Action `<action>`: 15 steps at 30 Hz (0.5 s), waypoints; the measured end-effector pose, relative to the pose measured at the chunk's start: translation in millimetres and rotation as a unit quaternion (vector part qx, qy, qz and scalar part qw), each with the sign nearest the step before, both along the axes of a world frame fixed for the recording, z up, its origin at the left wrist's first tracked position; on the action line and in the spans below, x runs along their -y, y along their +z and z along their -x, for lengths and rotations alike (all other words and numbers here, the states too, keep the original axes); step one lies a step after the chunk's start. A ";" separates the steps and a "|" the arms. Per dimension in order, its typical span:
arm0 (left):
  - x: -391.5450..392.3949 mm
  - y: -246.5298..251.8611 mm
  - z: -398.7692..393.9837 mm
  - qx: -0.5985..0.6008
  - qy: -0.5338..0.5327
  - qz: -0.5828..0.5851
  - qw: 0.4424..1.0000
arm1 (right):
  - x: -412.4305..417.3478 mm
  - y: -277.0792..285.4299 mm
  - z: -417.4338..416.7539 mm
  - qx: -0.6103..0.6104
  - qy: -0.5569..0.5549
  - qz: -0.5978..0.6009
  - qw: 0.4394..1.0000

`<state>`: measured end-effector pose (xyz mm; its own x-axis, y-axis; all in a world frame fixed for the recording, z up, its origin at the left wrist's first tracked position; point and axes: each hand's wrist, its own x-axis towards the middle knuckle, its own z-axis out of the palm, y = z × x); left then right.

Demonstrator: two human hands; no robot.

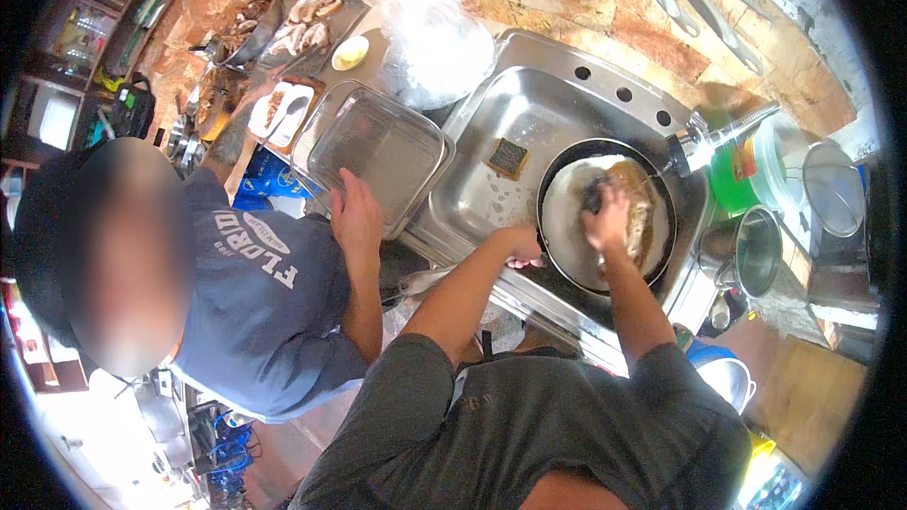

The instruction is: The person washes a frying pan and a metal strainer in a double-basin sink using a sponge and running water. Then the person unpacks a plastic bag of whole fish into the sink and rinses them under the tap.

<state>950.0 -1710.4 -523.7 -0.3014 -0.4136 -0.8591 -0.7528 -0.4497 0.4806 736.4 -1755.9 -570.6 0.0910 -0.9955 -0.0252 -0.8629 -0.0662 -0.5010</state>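
A round, dark-rimmed frying pan (567, 244) sits in the right part of the stainless steel sink (468, 188), with soapy, brownish liquid spread inside it. My left hand (524, 246) grips the pan at its near left side; the handle itself is hidden by the fingers. Inside the pan, my right hand (611, 216) presses a dark scrubber (591, 194) against the bottom, somewhat blurred. A scouring sponge (508, 158) lies on the sink floor, left of the pan. The faucet (689, 147) reaches in from the right, above the pan's edge.
A co-worker (269, 304) stands at my left, one hand (356, 216) near a clear rectangular container (375, 149). Beyond are a white food tray (282, 113), a small bowl (350, 53) and meat pieces (305, 21). At right stand a green-filled tub (737, 170) and a metal pitcher (758, 251).
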 end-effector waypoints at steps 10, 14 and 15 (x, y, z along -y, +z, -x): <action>-31.8 53.0 -17.8 0.142 0.038 0.232 0.962 | -39.1 65.4 23.0 0.358 -0.059 -0.139 0.922; -49.1 111.4 -30.5 0.235 0.056 0.355 0.903 | -45.0 38.0 77.7 0.543 -0.204 -0.181 0.794; -46.7 127.5 -24.2 0.264 0.063 0.344 0.899 | -47.5 40.1 86.8 0.542 -0.207 -0.183 0.794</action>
<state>974.1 -1663.7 -396.1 0.1602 -0.9042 -0.3960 -0.9219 -0.2804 0.2674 649.6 -1708.5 -530.5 -0.0758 -0.8901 -0.4495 0.1770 0.4316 -0.8845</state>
